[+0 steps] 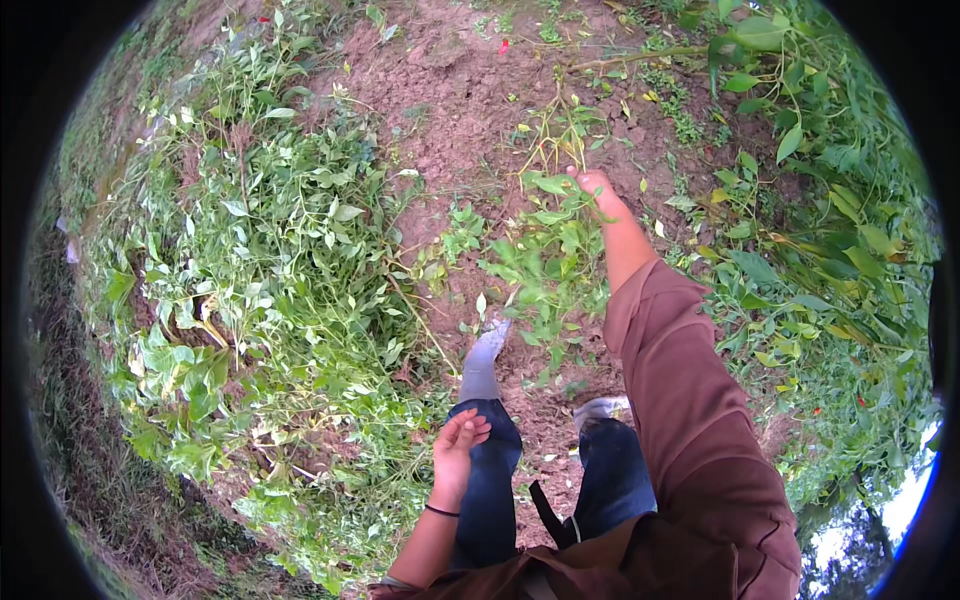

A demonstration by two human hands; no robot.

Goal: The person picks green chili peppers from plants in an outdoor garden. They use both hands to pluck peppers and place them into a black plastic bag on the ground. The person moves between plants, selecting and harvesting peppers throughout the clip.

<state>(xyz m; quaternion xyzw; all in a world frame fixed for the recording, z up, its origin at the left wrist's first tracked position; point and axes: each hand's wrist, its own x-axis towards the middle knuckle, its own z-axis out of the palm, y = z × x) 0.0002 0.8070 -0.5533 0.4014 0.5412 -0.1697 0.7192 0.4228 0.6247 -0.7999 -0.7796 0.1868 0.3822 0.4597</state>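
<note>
My right hand (592,184) is stretched forward, its fingers closed around the stems of a leafy green plant (559,247). Part of the plant hangs below the hand, and thin yellowish branches (562,142) spread above it over the soil. Near my left knee, my left hand (461,435) is raised with its fingers loosely curled; nothing shows in it. A dark band circles that wrist.
A broad heap of cut or pulled leafy plants (300,247) lies on the left. Taller green plants (832,225) line the right side. Reddish-brown soil (450,82) stretches ahead, with a small red object (503,46) on it.
</note>
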